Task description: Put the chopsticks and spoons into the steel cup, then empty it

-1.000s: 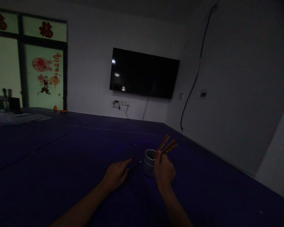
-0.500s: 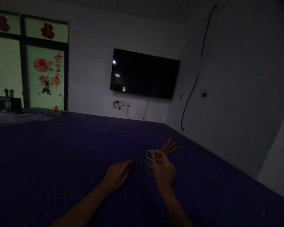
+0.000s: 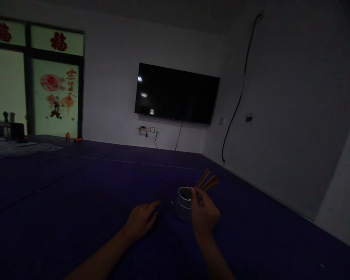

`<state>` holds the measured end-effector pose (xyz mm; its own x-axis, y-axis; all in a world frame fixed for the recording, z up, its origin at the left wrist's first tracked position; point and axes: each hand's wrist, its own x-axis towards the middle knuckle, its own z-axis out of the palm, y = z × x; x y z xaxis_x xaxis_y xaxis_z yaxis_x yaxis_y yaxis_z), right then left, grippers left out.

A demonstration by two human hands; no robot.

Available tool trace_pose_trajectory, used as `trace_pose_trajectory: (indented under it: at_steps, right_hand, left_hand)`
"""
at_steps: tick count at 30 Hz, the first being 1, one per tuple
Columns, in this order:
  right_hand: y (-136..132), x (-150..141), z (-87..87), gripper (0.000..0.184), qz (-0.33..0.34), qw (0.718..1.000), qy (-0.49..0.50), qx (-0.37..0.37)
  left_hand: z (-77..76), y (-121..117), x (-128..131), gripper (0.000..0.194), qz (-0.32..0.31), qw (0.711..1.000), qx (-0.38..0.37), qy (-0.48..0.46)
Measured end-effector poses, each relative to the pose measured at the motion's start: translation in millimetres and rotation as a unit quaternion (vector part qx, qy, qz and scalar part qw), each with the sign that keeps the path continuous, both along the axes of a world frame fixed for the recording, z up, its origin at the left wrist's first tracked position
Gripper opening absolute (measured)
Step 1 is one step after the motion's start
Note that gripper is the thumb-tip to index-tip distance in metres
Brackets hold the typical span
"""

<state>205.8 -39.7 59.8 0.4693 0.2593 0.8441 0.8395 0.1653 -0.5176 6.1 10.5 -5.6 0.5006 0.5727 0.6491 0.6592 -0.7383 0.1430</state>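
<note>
A grey cylindrical cup [image 3: 183,210] stands upright on the dark blue tabletop [image 3: 128,175]. Several brown, wooden-looking sticks or handles [image 3: 211,183] slant up to the right beside its rim; their lower ends are hidden behind my fingers. My right hand [image 3: 204,214] is closed in a pinch at the cup's right side. A small shiny piece shows at its fingers, too dark to name. I cannot tell whether the sticks are in the hand or lean in the cup. My left hand [image 3: 141,220] lies on the table left of the cup, fingers stretched out, holding nothing.
A black television [image 3: 176,93] hangs on the far wall above sockets and cables. Plastic sheeting [image 3: 23,147], a dark box-like holder [image 3: 7,130] and small orange items [image 3: 77,139] lie at the far left. A wall borders the table on the right.
My right hand has shifted slightly right and down from the cup's mouth, so more of the cup's rim shows. My left hand stays on the table. The whole view has shifted a little.
</note>
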Motion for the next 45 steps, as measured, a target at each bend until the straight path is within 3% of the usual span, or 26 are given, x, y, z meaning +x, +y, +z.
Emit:
trace_pose_trajectory:
  at_steps: [4,12,19,27,32,36,38,41,45]
  right_hand:
    - [-1,6,12.0,0.057,0.055,0.997,0.034,-0.032]
    - [1,21,53.1,0.032,0.108,0.979,0.032,-0.17]
    - [16,33,56.9,0.025,0.172,0.958,0.052,-0.225]
    - [32,36,55.1,0.023,0.131,0.928,-0.017,-0.349]
    - [36,33,57.1,0.016,0.092,0.925,-0.043,-0.366]
    - [21,30,59.8,0.016,0.052,0.936,-0.044,-0.346]
    - [5,28,51.7,0.027,0.063,0.96,-0.009,-0.273]
    - [-20,29,20.9,0.046,0.104,0.975,0.127,-0.147]
    - [-28,36,-38.1,0.084,0.096,0.962,0.204,-0.152]
  left_hand:
    - [-0.6,2,-1,0.037,0.005,1.0,-0.011,-0.002]
    - [-7.3,10,-6,0.038,0.022,0.999,-0.032,-0.031]
    - [-11.8,11,-7,0.035,0.04,0.998,-0.004,-0.041]
    - [-6.2,8,-8,0.036,0.063,0.997,0.026,-0.038]
    - [-4.7,8,-10,0.043,0.05,0.998,0.025,0.011]
    - [-12.2,15,-8,0.059,0.049,0.997,0.044,0.048]
    - [-18.0,19,-7,0.064,0.066,0.996,0.042,0.043]
    - [-25.9,25,-5,0.068,0.077,0.996,0.027,0.038]
    - [-31.7,29,-3,0.069,0.082,0.996,-0.005,0.038]
